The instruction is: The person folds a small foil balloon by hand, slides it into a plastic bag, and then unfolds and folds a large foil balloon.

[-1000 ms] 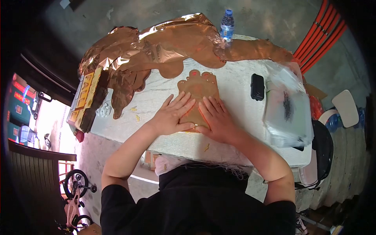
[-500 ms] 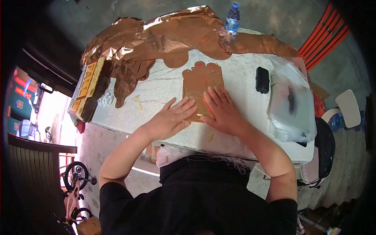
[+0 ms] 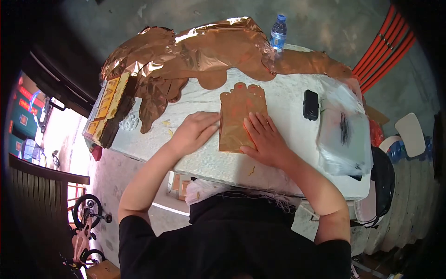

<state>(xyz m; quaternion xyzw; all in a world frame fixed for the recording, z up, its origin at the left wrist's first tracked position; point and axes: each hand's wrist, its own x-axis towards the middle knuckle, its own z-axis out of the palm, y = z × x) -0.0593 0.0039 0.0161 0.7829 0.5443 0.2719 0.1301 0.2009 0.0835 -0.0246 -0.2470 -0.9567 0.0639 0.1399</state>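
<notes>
A flat, folded copper-coloured foil balloon (image 3: 237,123) lies near the middle of the white table, its lobed end with small holes pointing away from me. My right hand (image 3: 265,139) rests flat on its right side, fingers stretched out over the foil. At the left edge of the balloon is my left hand (image 3: 197,132), palm down, fingers stretched toward the foil and close together; nothing shows in its grip. Beyond both hands spreads a large heap of the same shiny copper foil (image 3: 200,51), with rounded lobes hanging onto the tabletop.
A water bottle (image 3: 278,35) stands at the back. On the right are a black case (image 3: 311,105) and a stack of clear plastic bags (image 3: 344,144). A yellow-printed box (image 3: 108,109) sits at the left edge. Small yellow scraps (image 3: 251,170) lie on the white table (image 3: 186,162).
My left hand has slid left off the foil balloon's surface to its left edge. My right hand stays on the balloon. The whole view has shifted slightly.
</notes>
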